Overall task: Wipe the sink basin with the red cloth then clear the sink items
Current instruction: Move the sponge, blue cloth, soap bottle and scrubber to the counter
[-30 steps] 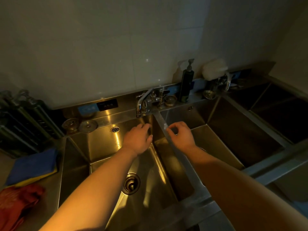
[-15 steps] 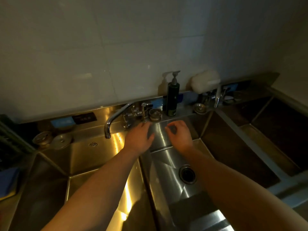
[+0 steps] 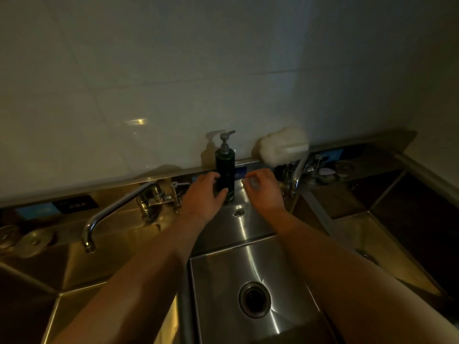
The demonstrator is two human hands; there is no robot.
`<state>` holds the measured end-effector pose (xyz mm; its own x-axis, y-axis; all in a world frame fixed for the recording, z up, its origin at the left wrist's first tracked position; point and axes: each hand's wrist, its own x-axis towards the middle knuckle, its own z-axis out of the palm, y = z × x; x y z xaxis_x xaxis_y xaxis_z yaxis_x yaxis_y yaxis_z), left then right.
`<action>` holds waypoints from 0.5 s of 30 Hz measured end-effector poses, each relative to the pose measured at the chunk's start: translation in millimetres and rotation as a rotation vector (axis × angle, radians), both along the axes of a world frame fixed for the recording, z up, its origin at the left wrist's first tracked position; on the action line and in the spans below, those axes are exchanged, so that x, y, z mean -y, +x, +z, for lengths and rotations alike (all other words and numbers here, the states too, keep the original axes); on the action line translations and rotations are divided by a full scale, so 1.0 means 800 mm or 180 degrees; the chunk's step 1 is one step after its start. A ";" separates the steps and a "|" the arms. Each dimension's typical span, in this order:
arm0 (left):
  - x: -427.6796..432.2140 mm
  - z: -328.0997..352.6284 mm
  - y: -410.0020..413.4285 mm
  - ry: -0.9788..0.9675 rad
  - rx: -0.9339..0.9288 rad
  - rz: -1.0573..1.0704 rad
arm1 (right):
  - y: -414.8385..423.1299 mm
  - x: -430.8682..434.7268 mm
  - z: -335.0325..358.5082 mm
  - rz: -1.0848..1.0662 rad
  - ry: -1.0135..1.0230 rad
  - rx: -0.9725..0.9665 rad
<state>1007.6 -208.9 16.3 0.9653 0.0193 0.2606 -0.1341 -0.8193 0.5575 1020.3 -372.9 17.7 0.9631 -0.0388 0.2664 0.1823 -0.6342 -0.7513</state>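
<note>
Head view, dim light: the left hand point(image 3: 202, 196) curls partly around the dark pump soap bottle point(image 3: 225, 174) at the frame's centre, thumb and fingers touching its lower body, the grip not fully closed. The right hand point(image 3: 264, 192), just right of the bottle, hangs loosely half-open, holding nothing. Below lies the steel sink basin point(image 3: 293, 266) with its drain point(image 3: 254, 299). The red cloth is out of sight.

A commercial kitchen washing area, dimly lit.

Several steel sink basins point(image 3: 250, 266) stood in a row below a white tiled wall point(image 3: 173, 70), with a long faucet point(image 3: 116, 209) at 9 o'clock and a soap pump bottle point(image 3: 225, 165) at 12 o'clock.
</note>
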 end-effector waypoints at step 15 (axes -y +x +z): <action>0.063 0.011 0.075 -0.0124 -0.0090 0.0613 | 0.094 0.054 0.019 -0.0021 -0.0414 0.0302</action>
